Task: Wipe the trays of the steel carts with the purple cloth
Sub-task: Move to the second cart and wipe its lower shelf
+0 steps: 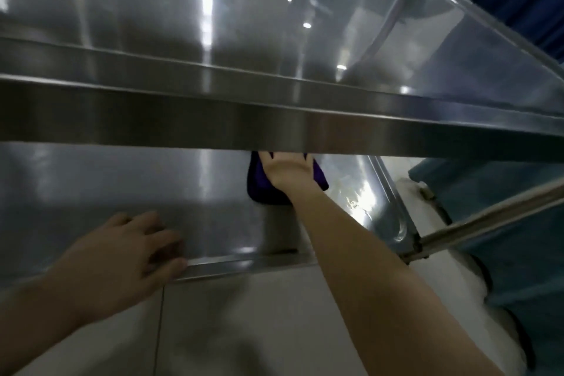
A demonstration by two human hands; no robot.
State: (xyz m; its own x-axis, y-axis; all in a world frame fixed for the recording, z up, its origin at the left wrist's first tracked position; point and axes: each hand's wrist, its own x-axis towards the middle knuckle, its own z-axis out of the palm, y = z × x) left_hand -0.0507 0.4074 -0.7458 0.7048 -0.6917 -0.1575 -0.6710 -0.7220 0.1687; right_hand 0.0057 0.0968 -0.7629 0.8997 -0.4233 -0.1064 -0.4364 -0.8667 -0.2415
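Upper tray (pixel 274 40) of the steel cart fills the top half of the view, shiny w/ light reflections, its front rim running across the middle. Lower tray (pixel 106 186) sits beneath it, above a pale tiled floor (pixel 244 314). Blue-green fabric (pixel 503 238) hangs at far right, behind a slanted steel bar (pixel 488 223) by the lower tray's right corner. L hand (pixel 128 253) rests on the lower tray's front lip, fingers loosely bent on the steel, thumb along the lip, gripping nothing; it's a bit blurred. R hand (pixel 290 171) presses palm-down on the purple cloth (pixel 259 186), fingers stretched fwd, tips hidden under the upper rim. Cloth lies on the lower tray, right of centre.
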